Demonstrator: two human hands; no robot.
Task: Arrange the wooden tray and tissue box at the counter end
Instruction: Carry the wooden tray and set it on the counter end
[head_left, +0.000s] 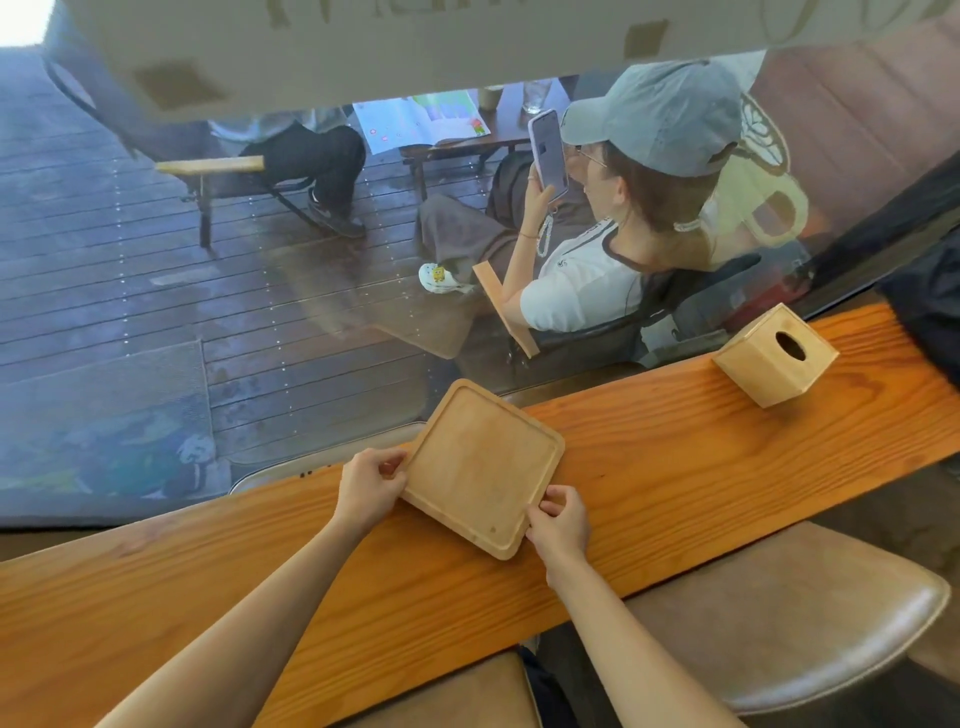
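The wooden tray (480, 467), square, rounded, pale and rimmed, is gripped flat on the grained orange desk (675, 467) by left hand (370, 488) and right hand (558, 525) fingers; the cubic tissue box (774, 356) sits at two o'clock.

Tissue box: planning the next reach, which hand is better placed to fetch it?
Probably the right hand: it grips the wooden tray on the side nearer the tissue box; the left hand is farther.

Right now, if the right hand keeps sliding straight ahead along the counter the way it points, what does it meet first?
The right hand already grips the wooden tray, so it pushes that first. Beyond is bare counter; the tissue box sits off to the right, probably outside that line.
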